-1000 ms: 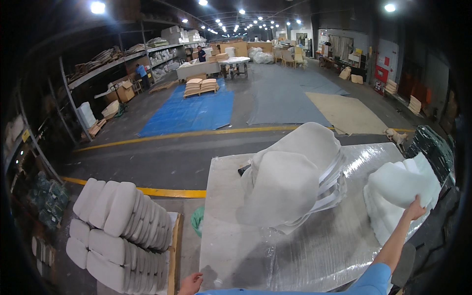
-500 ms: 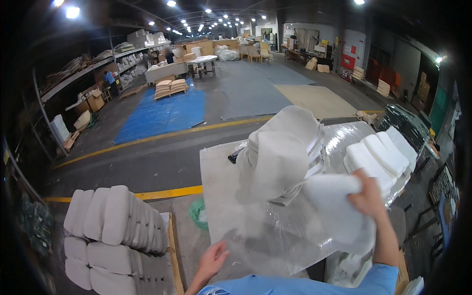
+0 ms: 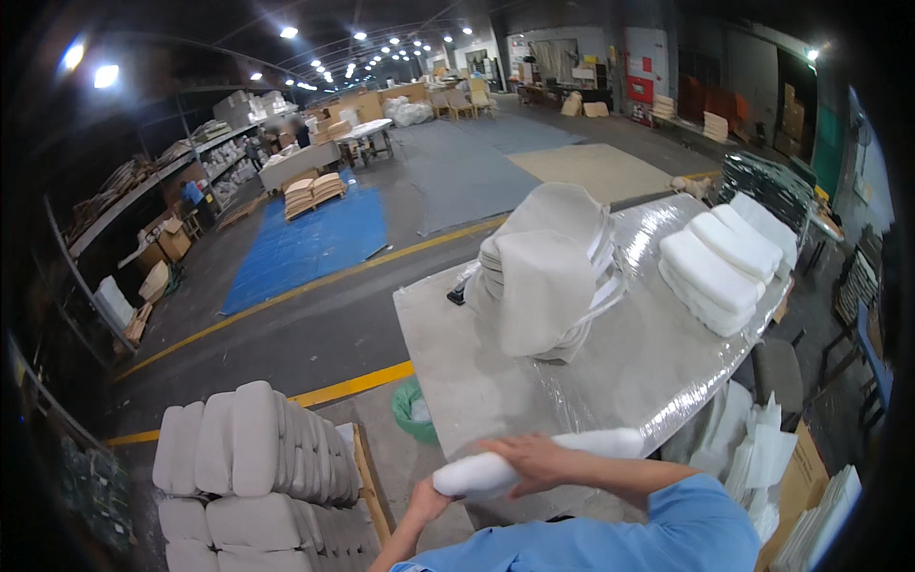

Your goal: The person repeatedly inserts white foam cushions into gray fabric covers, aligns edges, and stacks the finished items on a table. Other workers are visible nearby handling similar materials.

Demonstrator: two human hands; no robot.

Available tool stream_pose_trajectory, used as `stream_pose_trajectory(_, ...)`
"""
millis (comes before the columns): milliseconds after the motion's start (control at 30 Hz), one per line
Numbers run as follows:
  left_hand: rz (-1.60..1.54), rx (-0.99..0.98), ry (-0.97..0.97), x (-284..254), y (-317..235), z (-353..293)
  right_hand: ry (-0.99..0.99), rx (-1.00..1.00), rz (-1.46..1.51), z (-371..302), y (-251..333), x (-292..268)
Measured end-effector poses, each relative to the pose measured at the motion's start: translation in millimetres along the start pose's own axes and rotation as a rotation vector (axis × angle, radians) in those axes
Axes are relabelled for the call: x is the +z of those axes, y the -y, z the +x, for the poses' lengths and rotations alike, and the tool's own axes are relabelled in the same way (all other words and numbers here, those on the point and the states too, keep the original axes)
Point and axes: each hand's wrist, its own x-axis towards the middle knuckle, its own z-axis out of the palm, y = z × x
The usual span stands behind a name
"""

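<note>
Factory-like workshop, stacked grey cushions [image 3: 250,448], loaded shelving [image 3: 132,205], yellow floor line [image 3: 353,383], ceiling lights [image 3: 289,32]

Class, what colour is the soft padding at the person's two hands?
White; the padding shows best in the head view.

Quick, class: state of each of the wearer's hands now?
Left hand: closed on the left end of a white pad.
Right hand: laid over the pad; whether it grips cannot be told.
</note>
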Motion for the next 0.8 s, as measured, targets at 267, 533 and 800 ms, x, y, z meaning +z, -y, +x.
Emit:
stream_pose_trajectory(267,0.277,-0.192,0.252,-30.7,2.6,-3.8,-0.037,0.29,-0.135,-85.3,-67.6,18.4)
stream_pose_trajectory(533,0.561,0.566,0.063,-21.3,-155.2,14.7,0.034,0.166,0.057,-78.2,-82.9,1.5)
stream_pose_trajectory(800,0.72,0.23,0.228,64.9,-143.3,39.3,-0.298,-0.091,-0.262,15.8,-149.1,-94.4)
